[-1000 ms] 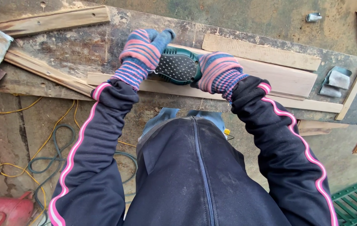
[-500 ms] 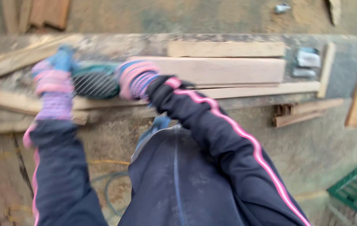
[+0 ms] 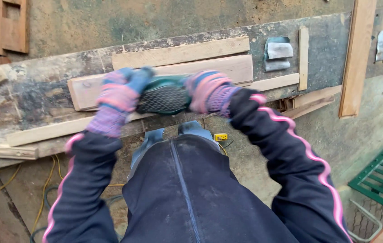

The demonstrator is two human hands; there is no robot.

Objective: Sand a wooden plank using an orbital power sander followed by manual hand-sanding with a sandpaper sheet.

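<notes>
Our left hand [image 3: 118, 92], in a striped knit glove, curls its fingers over the front end of the green power sander [image 3: 164, 94]. The sander sits flat on the pale wooden board [image 3: 241, 67] lying along the worn workbench [image 3: 34, 90], roughly mid-bench before us. Our right hand [image 3: 207, 90], gloved alike, wraps closed around the sander's rear grip. Further right, folded sandpaper sheets [image 3: 278, 53] rest on the bench, beside a short upright wood strip [image 3: 303, 56].
</notes>
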